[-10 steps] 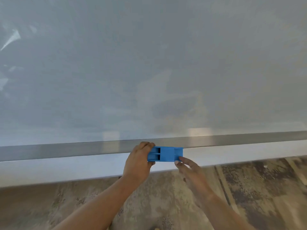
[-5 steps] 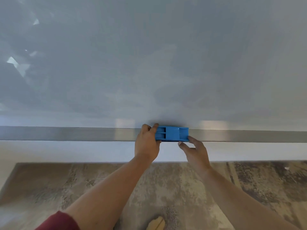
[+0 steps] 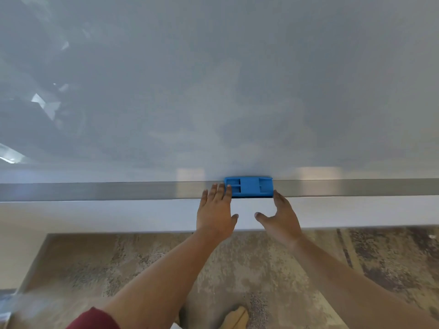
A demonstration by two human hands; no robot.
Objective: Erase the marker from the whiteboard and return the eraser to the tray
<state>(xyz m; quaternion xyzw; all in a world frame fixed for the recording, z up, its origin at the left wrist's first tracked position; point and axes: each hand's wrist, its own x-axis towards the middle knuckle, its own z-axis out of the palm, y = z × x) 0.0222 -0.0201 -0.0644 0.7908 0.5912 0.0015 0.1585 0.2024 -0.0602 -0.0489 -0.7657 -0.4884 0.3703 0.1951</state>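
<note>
two hands flank the blue eraser (image 3: 248, 187), neither gripping it: the left hand (image 3: 215, 212) is flat and spread, fingertips touching the eraser's left end; the right hand (image 3: 281, 216) is open, one fingertip at its right corner. the eraser lies on the metal tray (image 3: 118, 191) against the whiteboard (image 3: 213, 79), which shows no marker. likely risk: a nudge from either hand slides it off the tray's front lip. nothing else sits on the tray; below are the mottled floor (image 3: 356, 257) and a red sleeve (image 3: 95, 319).
</note>
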